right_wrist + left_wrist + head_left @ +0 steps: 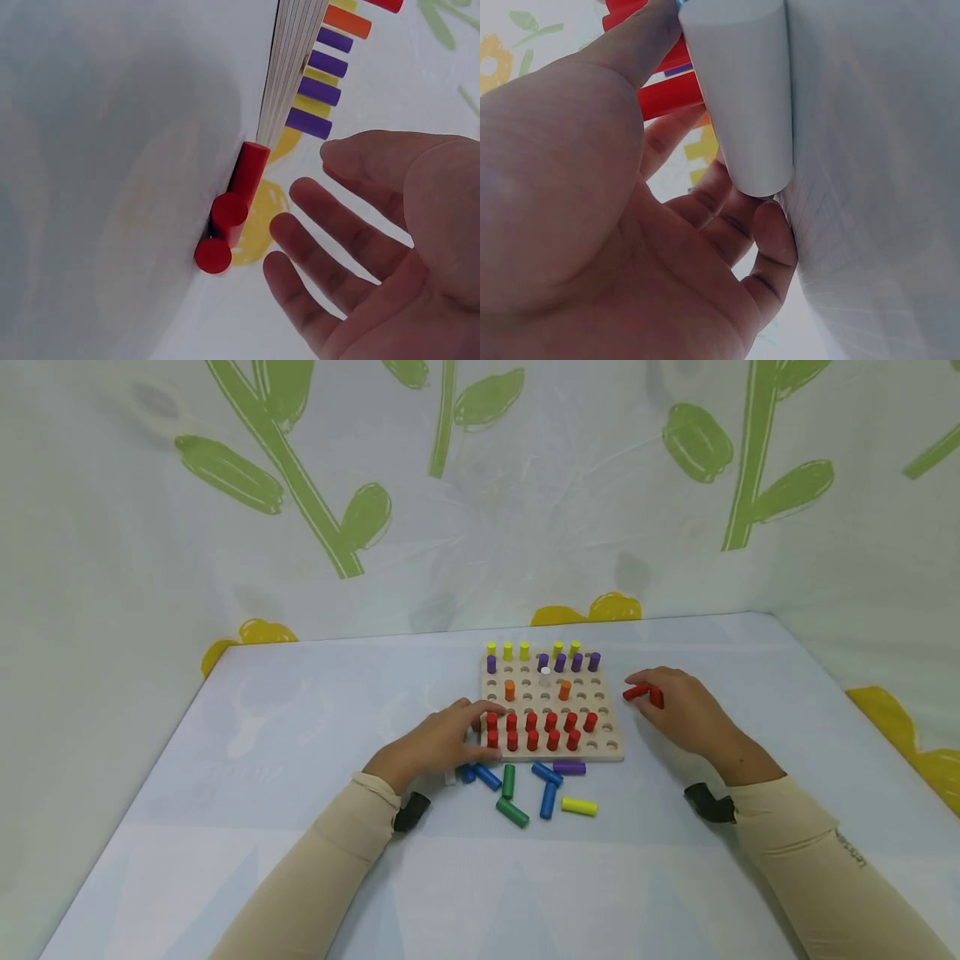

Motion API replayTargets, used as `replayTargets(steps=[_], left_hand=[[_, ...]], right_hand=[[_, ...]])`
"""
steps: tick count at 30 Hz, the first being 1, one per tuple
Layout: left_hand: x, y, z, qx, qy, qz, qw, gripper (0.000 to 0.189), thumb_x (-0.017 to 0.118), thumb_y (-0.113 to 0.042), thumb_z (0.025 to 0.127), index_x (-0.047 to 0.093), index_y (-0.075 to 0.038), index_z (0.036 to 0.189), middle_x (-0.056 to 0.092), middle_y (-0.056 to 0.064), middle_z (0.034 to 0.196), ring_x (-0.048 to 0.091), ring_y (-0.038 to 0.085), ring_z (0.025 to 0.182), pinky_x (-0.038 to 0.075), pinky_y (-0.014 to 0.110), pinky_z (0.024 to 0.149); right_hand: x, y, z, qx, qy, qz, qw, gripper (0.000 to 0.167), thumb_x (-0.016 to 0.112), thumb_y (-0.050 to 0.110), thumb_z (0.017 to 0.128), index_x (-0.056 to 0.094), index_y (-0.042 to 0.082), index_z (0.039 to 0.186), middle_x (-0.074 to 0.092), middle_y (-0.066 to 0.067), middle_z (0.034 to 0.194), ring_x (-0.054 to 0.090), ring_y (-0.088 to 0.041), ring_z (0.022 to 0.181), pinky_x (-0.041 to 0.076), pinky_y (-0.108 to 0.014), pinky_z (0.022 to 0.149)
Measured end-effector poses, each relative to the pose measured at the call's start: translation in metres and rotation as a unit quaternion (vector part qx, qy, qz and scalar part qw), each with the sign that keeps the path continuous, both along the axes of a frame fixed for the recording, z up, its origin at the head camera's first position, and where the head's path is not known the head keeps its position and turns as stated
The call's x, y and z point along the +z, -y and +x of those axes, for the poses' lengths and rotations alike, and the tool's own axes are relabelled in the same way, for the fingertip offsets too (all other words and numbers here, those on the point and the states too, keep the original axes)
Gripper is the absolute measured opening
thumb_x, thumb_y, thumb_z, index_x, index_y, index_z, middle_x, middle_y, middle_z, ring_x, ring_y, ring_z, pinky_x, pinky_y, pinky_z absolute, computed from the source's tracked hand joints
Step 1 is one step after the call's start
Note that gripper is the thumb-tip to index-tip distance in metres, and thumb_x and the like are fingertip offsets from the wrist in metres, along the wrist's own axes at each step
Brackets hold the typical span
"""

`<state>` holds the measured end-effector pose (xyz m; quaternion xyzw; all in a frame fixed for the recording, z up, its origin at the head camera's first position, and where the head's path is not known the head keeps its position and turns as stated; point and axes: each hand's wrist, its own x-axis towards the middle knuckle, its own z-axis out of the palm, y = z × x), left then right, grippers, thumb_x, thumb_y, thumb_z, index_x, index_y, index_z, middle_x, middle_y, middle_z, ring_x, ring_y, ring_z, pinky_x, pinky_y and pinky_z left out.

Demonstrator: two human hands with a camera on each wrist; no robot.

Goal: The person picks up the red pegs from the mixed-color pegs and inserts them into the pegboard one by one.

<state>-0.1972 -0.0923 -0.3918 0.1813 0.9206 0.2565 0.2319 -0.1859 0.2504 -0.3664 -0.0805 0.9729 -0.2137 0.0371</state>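
Note:
A wooden pegboard (543,747) lies on the table with pegs upright in its holes: red ones (531,722) in two front rows, with orange (510,690), white (545,677), purple (577,662) and yellow (507,651) ones behind. At its front left corner rests my left hand (435,739), thumb and index finger spread about the end red pegs (671,96). A loose white peg (739,97) lies by that palm. My right hand (686,710) hovers beside loose red pegs (230,211) to the right of the board, its fingers parted and relaxed.
In front of the board lie loose pegs: blue (548,800), green (513,812), purple (569,768) and yellow (579,807). A pale cloth wall (480,527) with painted leaves rises behind the table (337,677).

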Motion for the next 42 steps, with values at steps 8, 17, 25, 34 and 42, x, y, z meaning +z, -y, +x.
replayTargets(steps=[8, 17, 25, 34, 42], left_hand=[[-0.001, 0.002, 0.001, -0.004, -0.001, 0.005, 1.0000, 0.069, 0.076, -0.045, 0.087, 0.043, -0.041, 0.147, 0.053, 0.000, 0.124, 0.055, 0.020, 0.107, 0.050, 0.046, 0.103], [0.001, 0.003, 0.001, -0.003, 0.001, 0.015, 0.9999, 0.068, 0.076, -0.044, 0.087, 0.043, -0.041, 0.147, 0.053, 0.001, 0.124, 0.055, 0.020, 0.106, 0.050, 0.046, 0.102], [0.001, 0.001, 0.000, -0.004, 0.000, 0.014, 0.9999, 0.068, 0.076, -0.045, 0.087, 0.043, -0.042, 0.146, 0.053, 0.001, 0.124, 0.055, 0.020, 0.107, 0.051, 0.047, 0.102], [0.000, 0.002, 0.001, -0.006, 0.000, 0.010, 0.9999, 0.067, 0.075, -0.046, 0.087, 0.043, -0.042, 0.146, 0.054, 0.001, 0.124, 0.056, 0.020, 0.105, 0.051, 0.045, 0.101], [0.002, 0.001, 0.001, -0.005, -0.002, 0.006, 1.0000, 0.068, 0.076, -0.045, 0.087, 0.043, -0.042, 0.147, 0.054, 0.001, 0.124, 0.055, 0.019, 0.105, 0.051, 0.045, 0.101]], right_hand=[[0.002, -0.006, -0.007, 0.016, 0.002, 0.025, 0.9995, 0.039, 0.068, 0.007, 0.093, 0.062, 0.001, 0.130, 0.059, -0.026, 0.135, 0.051, -0.046, 0.127, 0.044, -0.061, 0.104], [0.008, -0.005, -0.028, 0.077, 0.006, 0.090, 0.9930, 0.033, 0.071, 0.007, 0.090, 0.067, 0.001, 0.123, 0.066, -0.022, 0.122, 0.059, -0.039, 0.115, 0.049, -0.057, 0.100], [0.004, -0.006, -0.036, 0.092, 0.020, 0.136, 0.9862, 0.028, 0.074, 0.006, 0.087, 0.072, 0.002, 0.115, 0.070, -0.016, 0.111, 0.063, -0.032, 0.103, 0.054, -0.052, 0.094], [-0.003, -0.008, -0.040, 0.099, 0.025, 0.154, 0.9828, 0.026, 0.075, 0.007, 0.087, 0.073, 0.004, 0.112, 0.071, -0.013, 0.106, 0.063, -0.029, 0.097, 0.055, -0.050, 0.091], [-0.004, -0.011, -0.042, 0.133, -0.022, 0.155, 0.9786, 0.023, 0.079, 0.010, 0.085, 0.075, 0.003, 0.106, 0.071, -0.012, 0.101, 0.063, -0.026, 0.092, 0.057, -0.046, 0.086]])
